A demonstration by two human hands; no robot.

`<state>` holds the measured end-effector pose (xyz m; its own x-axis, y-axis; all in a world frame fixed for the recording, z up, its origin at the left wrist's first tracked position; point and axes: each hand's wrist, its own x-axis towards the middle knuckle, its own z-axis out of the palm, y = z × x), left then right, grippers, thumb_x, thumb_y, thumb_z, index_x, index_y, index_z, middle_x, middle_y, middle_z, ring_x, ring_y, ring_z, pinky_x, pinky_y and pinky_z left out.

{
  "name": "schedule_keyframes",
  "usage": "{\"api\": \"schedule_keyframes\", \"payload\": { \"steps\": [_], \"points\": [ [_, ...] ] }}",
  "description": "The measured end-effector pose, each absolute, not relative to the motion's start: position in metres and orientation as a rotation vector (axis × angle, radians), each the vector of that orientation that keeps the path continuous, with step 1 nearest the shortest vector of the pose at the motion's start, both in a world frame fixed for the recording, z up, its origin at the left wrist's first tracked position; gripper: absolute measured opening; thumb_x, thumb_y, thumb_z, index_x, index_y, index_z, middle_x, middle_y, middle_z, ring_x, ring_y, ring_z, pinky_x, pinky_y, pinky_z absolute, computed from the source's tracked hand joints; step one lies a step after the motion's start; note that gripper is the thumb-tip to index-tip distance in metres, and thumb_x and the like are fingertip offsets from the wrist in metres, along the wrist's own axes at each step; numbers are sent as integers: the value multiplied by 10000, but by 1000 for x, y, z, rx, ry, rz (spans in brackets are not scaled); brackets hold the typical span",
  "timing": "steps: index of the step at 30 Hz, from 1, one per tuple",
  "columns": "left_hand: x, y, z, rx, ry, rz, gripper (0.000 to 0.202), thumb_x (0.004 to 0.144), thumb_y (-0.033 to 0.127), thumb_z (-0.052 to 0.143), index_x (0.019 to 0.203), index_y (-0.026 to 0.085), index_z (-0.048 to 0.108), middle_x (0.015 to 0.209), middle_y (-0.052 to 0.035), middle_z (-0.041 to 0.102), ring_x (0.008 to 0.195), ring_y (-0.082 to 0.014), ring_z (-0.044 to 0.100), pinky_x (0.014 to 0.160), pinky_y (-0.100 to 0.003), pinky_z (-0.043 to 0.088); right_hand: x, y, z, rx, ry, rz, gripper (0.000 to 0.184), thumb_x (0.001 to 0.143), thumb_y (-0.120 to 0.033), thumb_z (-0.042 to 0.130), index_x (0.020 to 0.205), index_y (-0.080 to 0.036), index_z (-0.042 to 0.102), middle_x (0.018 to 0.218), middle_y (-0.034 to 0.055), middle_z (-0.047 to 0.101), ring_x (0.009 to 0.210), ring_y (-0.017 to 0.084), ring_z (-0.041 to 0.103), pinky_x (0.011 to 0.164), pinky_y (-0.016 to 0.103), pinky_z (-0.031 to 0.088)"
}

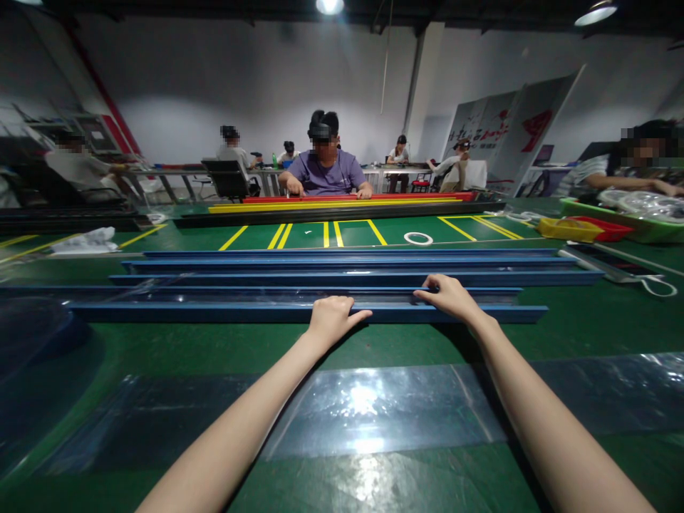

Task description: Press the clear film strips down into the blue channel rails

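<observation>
Several long blue rails (214,314) lie side by side across the green table, with clear plastic film (256,296) between the two nearest. My left hand (332,319) has its fingers curled over the front rail near its middle, the thumb stretched out to the right along the edge. Farther right, my right hand (452,296) reaches over that front rail. Its thumb and fingers are bent together at the edge of the second blue rail (496,291); the fingertips are partly hidden. A wide strip of clear film (368,410) lies flat under my forearms.
Beyond the blue rails lie black (342,212), yellow and red rails, with a person (325,171) behind them. A white tape ring (418,239) is on the table. At right are a phone (614,260) with a cable, and a yellow tray (569,229).
</observation>
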<state>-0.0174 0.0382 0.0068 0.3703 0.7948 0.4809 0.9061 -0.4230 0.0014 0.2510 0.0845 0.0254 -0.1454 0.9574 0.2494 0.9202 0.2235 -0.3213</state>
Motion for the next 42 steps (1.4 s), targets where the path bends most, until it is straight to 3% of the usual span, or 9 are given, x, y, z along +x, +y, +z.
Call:
{"api": "schedule_keyframes", "payload": {
  "steps": [19,29,36,42],
  "points": [
    [-16,33,3,-2318,-1366,-708,411,833,527,363,767,169,554,723,-44,596,707,-165,536,595,-267,309,251,84,26,-1740,-2123,119,310,697,-510,503,697,-206,560,756,43,620,707,180,551,628,255,381],
    [-17,31,2,-2274,-1347,-773,426,825,536,368,722,163,547,678,-43,579,682,-164,520,593,-278,290,250,84,26,-1743,-2116,117,309,691,-509,507,699,-204,558,752,44,622,701,180,553,627,258,381],
    [-17,33,1,-2344,-1313,-760,350,834,483,407,827,168,559,760,-41,606,739,-157,536,628,-270,316,250,83,26,-1721,-2115,125,297,696,-497,508,701,-206,565,767,44,626,719,181,556,632,255,382],
    [-16,33,2,-2329,-1296,-693,365,852,469,376,731,170,547,694,-33,597,677,-154,522,598,-276,298,250,83,26,-1726,-2115,124,293,696,-497,511,689,-208,556,751,42,623,706,180,553,626,253,379]
  ]
}}
